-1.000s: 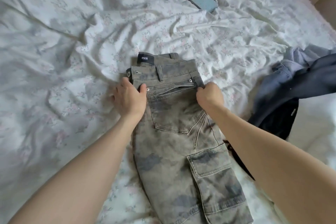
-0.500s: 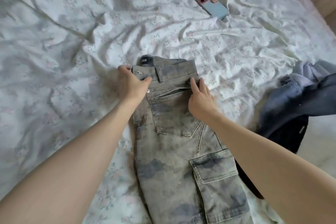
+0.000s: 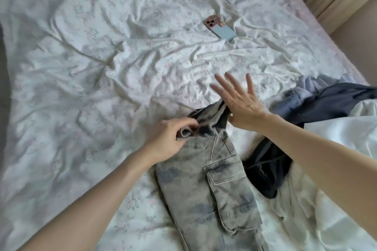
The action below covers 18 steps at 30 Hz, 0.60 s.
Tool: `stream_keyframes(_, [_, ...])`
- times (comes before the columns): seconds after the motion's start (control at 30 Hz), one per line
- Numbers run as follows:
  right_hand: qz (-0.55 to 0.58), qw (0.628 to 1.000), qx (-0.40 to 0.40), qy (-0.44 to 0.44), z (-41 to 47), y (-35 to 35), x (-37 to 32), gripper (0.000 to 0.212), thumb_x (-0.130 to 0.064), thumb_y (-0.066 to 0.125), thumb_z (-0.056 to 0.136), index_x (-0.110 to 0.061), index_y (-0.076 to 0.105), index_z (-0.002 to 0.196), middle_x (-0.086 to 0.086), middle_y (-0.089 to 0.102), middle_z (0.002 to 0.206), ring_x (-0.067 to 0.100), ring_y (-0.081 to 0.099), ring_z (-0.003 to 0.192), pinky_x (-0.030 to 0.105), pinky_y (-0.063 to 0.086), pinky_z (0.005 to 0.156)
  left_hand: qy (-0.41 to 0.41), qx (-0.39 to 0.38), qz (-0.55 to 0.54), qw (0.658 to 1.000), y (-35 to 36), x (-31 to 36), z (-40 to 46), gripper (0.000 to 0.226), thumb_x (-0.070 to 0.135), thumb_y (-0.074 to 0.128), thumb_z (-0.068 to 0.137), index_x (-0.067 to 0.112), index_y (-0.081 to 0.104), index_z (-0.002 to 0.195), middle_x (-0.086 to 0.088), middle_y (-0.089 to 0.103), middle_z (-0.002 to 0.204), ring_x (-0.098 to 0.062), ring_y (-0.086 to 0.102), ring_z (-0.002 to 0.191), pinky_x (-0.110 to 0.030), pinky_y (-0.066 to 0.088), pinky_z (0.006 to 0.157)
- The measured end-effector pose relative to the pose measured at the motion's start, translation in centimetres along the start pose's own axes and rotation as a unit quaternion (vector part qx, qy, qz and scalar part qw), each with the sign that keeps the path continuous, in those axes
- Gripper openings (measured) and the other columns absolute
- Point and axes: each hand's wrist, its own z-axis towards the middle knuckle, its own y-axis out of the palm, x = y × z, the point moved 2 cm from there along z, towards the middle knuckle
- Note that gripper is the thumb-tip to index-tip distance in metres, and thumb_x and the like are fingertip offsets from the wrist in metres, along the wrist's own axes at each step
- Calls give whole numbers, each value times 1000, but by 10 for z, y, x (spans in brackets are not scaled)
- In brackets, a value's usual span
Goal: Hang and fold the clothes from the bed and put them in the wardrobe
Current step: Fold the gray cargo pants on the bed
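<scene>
Bed (image 3: 102,87) with rumpled floral sheet fills the view. Camo cargo trousers (image 3: 214,185) lie on it lengthwise, legs running back toward the wearer, waistband end bunched up between the two hands. Pile of dark and blue clothes (image 3: 318,104) sits just beyond the right wrist, on the outer side of that hand. Left hand (image 3: 171,138) has fingers curled round the folded-over waistband, pinching it. Right hand (image 3: 238,100) is flat, fingers straight and spread, heel of palm touching the raised fabric, gripping nothing. Phone (image 3: 221,29) lies well past the right fingertips. Step in hand, my read: folding the trousers, top section being turned down. Next move likely needs the left grip to carry the waistband over the legs while the right palm presses the crease flat. Wardrobe not in view.
</scene>
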Motion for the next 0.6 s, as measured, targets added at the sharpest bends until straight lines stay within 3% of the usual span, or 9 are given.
stream_keyframes(0.07, [-64,994,-34,-77,-27,-6,-7,61,-19,55,81,-23,37,139,0,32,150,21,3,145,60,-25,103,16,-26,26,999,9,10,-19,40,-5,70,73,22,70,103,7,68,103,-9,62,94,-21,47,82])
stream_keyframes(0.1, [-64,992,-33,-102,-41,-8,-12,46,-16,52,83,-19,49,129,0,54,132,22,23,142,59,-26,103,26,-33,29,999,12,14,-26,40,-10,67,72,18,71,101,5,69,102,-12,62,95,-24,46,84])
stream_keyframes(0.13, [-51,992,-29,-115,-57,-11,-19,39,-12,52,84,-16,55,122,1,64,113,23,44,129,59,-21,107,34,-41,33,998,15,19,-35,42,-14,64,70,15,71,100,3,69,102,-15,62,98,-27,46,87])
stream_keyframes(0.2, [-25,992,10,-125,-91,-15,-31,38,-8,63,78,-13,63,115,5,67,91,24,65,94,61,8,112,49,-50,37,997,23,29,-58,44,-20,59,67,11,70,98,1,69,103,-16,61,103,-29,42,97])
stream_keyframes(0.3, [10,988,94,-120,-134,-6,-49,44,-12,78,65,-16,70,109,7,66,82,23,65,72,45,52,83,47,-53,56,996,34,32,-97,46,-22,62,66,10,70,99,5,64,113,-7,45,122,-23,18,114])
stream_keyframes(0.37, [38,985,100,-136,-162,10,-66,46,-12,79,63,-18,70,108,6,64,80,23,62,68,34,53,65,39,-61,65,995,43,27,-124,51,-22,60,67,12,69,105,6,56,121,-7,30,127,-14,9,109])
stream_keyframes(0.43, [57,985,89,-134,-186,29,-79,49,-10,79,61,-20,70,108,4,63,79,22,61,67,31,52,60,19,-117,60,991,57,20,-146,45,-14,55,77,14,65,111,14,45,130,-4,23,133,-2,3,106])
stream_keyframes(0.53, [50,996,-33,-66,-204,57,-96,66,-14,81,54,-26,66,117,8,66,99,23,65,89,32,54,79,18,-270,136,953,86,9,-160,32,17,52,92,22,52,124,17,27,149,-6,6,144,-14,-9,112])
stream_keyframes(0.6, [52,987,-150,-19,-215,72,-108,71,-25,71,69,-27,48,136,15,49,135,28,48,125,40,38,105,2,-318,198,927,97,13,-158,35,33,49,93,26,51,127,14,28,150,-8,8,144,-26,-3,116])
